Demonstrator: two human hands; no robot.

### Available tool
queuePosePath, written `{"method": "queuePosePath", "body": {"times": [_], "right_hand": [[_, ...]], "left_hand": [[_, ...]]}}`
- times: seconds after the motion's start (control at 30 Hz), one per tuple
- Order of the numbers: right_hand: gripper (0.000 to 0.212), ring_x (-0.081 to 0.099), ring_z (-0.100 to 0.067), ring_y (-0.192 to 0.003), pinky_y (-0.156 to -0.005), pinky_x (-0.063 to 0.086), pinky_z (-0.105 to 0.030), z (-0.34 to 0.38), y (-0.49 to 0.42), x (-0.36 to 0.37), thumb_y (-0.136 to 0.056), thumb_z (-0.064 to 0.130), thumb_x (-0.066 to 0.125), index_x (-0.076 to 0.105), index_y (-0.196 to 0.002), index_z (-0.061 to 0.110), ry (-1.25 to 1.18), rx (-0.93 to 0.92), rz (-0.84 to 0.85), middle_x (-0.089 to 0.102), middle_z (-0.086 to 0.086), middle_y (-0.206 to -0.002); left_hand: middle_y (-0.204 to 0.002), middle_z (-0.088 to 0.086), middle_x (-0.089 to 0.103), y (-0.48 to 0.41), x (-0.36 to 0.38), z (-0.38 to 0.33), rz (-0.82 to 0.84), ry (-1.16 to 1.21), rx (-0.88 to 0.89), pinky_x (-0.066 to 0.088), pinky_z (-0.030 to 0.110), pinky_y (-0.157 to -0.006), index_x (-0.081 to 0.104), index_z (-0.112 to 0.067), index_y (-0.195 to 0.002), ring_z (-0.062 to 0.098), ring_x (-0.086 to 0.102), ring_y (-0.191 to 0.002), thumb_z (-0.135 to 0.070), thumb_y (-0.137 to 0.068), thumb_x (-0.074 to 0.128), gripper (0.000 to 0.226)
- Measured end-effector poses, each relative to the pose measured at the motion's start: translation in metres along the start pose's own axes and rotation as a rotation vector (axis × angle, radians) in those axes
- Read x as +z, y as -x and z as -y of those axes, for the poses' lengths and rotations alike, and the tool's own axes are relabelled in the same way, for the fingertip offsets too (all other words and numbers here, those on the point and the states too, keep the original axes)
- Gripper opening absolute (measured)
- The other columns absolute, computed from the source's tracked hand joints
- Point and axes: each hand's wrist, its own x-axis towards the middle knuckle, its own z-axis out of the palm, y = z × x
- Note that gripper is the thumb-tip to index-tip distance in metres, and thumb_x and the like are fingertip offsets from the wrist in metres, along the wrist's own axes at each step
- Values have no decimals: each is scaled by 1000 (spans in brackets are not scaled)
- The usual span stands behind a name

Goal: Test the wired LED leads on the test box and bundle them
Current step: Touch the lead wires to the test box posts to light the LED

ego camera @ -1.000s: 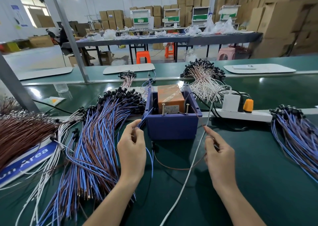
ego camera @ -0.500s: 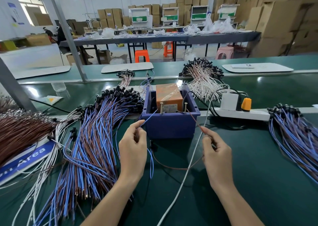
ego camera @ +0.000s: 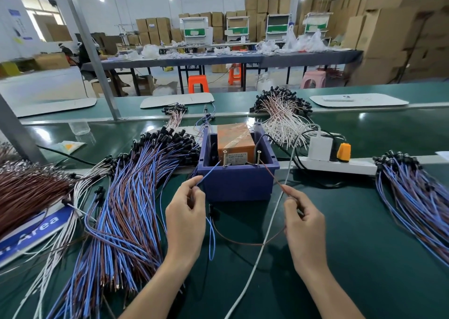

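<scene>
Head view: left grip (ego camera: 185,218) pinches a blue lead (ego camera: 210,172), right grip (ego camera: 305,221) a brown lead (ego camera: 272,175); sign (ego camera: 36,231) reads "Area".

Both arms are bare and come in from the bottom edge, left forearm (ego camera: 155,284) and right forearm (ego camera: 326,292) angling in a bit toward each other. The left hand (ego camera: 185,218) shows its back to the camera, fingers curled in, with thumb and index tip pinching a blue wire (ego camera: 210,171) up top. The right hand (ego camera: 305,224) pretty much mirrors it: fingers curled, thumb and index pinching a brown wire (ego camera: 272,176). The hands sit well apart, roughly level with each other.
</scene>
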Motion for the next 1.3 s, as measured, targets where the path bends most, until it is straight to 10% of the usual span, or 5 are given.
{"method": "queuePosePath", "body": {"times": [1.3], "right_hand": [[30,35,-7,-50,-50,33,-31,-5,-1,0,-102,22,51,71,-103,44,-15,3,-10,41,12,-52]], "left_hand": [[-58,-20,53,1,0,-2,13,3,22,30,11,-46,68,-31,-112,5,40,-46,-10,-101,52,28]]}}
